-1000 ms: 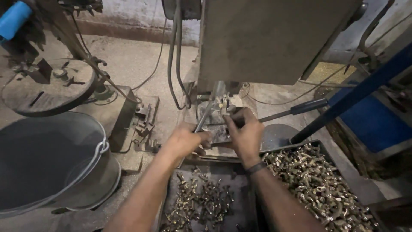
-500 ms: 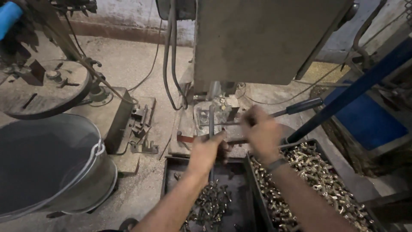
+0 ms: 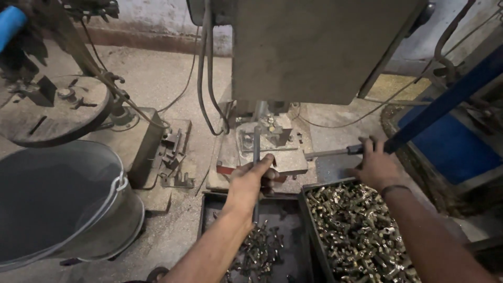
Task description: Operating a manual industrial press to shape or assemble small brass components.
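Observation:
My left hand (image 3: 250, 183) grips a thin grey metal rod (image 3: 257, 144) that stands upright at the front of the machine's fixture plate (image 3: 272, 149). My right hand (image 3: 374, 167) rests with fingers spread on the black grip of a horizontal lever handle (image 3: 335, 153) to the right of the fixture. A dark wristband sits on that wrist. Below my hands lie two dark trays: the right tray (image 3: 310, 209) is heaped with small brass fittings (image 3: 356, 236), the left tray (image 3: 207, 209) holds a smaller scatter of them (image 3: 259, 249).
A large grey machine housing (image 3: 314, 47) hangs over the fixture, with cables (image 3: 204, 78) down its left side. A grey metal bucket (image 3: 63, 199) stands on the left floor below a round machine table (image 3: 47, 107). A blue frame (image 3: 450, 99) slants at right.
Both hands left the fixture where they worked together. My left hand took hold of the upright rod, and my right hand moved right onto the lever handle.

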